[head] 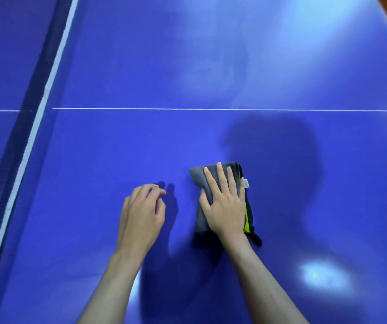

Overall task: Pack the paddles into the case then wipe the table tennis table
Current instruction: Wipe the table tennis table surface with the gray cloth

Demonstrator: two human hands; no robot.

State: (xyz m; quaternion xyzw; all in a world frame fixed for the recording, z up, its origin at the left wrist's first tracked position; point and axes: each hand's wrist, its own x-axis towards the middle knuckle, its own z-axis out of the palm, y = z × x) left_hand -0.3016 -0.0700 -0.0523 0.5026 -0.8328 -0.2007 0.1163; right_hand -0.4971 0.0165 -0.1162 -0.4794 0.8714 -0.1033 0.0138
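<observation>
Pressing flat on a folded grey microfibre cloth with a yellow-green stripe and dark edging (213, 183), the person's right hand (226, 202) lies palm down with its fingers straight and slightly spread, so the load goes across a wide patch of fabric rather than 1 fingertip; nothing is curled round the cloth, it is simply held down against the glossy blue table tennis table (117, 141). The fold probably gives the pad some thickness and keeps loose corners from dragging, though a dark tail of it trails out near the wrist. The left hand (142, 213) is just beside the cloth, to its left, fingers loosely curled and holding nothing, fingertips at or close to the surface; whether they actually touch cannot be told. It looks placed there as a brace while the person leans over the table. The cloth sits on the near half of the surface, short of the thin white centre line (211, 109) and well apart from the dark net with its white top band (33, 127) on the left. No paddles or case are in view, so the packing step seems done and the wiping is under way, with much of the table apparently still to cover.
</observation>
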